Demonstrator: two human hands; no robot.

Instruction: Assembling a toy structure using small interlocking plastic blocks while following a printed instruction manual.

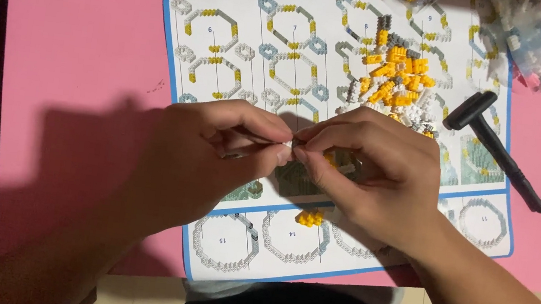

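Our two hands, left hand (205, 151) and right hand (368, 167), pinch one tiny white brick (287, 148) between fingertips; its axis is unclear. One black hammer (494, 148) lies right of them.

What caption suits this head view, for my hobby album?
Both hands, left and right, pinch a tiny white brick above an instruction sheet.

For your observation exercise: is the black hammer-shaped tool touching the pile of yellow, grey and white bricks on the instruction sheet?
Apart. The head view shows a strip of bare sheet between the black tool and the brick pile.
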